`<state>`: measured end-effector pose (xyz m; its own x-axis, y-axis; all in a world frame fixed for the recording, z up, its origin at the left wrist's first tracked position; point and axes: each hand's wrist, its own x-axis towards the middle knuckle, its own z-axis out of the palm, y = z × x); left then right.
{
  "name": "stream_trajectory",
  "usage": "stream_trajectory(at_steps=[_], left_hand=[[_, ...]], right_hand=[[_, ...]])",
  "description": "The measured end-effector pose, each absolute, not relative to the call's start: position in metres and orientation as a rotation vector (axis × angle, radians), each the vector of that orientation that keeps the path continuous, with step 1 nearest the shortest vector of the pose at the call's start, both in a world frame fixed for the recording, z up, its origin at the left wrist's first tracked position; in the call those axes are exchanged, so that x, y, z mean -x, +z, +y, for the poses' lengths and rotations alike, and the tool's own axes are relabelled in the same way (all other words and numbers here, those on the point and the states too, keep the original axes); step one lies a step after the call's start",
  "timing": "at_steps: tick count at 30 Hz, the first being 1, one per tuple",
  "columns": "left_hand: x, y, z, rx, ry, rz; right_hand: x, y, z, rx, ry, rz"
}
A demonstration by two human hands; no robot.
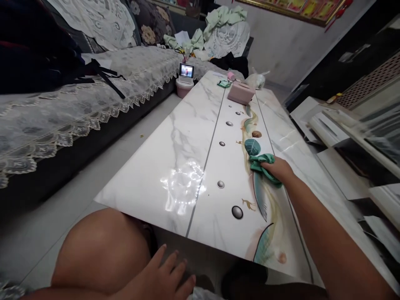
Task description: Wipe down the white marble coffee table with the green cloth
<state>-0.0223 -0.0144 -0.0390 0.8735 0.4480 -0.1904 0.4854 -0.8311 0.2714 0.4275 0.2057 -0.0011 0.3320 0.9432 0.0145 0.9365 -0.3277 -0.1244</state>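
Observation:
A bunched green cloth [264, 165] lies under my right hand [279, 170], which presses it onto the patterned middle strip of the glossy white table [162, 162]. My fingers are closed around part of the cloth, and its loose folds spread out to the left. My left hand [165, 273] is low in the view, below the table's near edge and beside my knee. Its fingers are spread, and it holds nothing.
A pink box [241, 92] stands toward the table's far end, with a small green packet [223, 84] and a plastic bag [258, 79] nearby. A lace-covered sofa [134, 79] runs along the left. White shelving [337, 133] lines the right. A lit small screen [186, 71] sits on a pink bin [184, 89].

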Motion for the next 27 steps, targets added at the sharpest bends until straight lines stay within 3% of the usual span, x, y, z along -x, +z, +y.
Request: stream_trajectory(at_steps=[11, 18, 27], left_hand=[[-0.003, 0.026, -0.003, -2.358, -0.605, 0.769], [-0.006, 0.033, -0.003, -2.336, -0.654, 0.744], [-0.004, 0.025, 0.001, -2.298, -0.634, 0.718]], right_hand=[[-0.350, -0.008, 0.069, 2.352, -0.060, -1.949], [-0.330, -0.018, -0.007, 2.163, 0.012, -1.969], [-0.288, -0.040, -0.056, 2.294, -0.447, -1.791]])
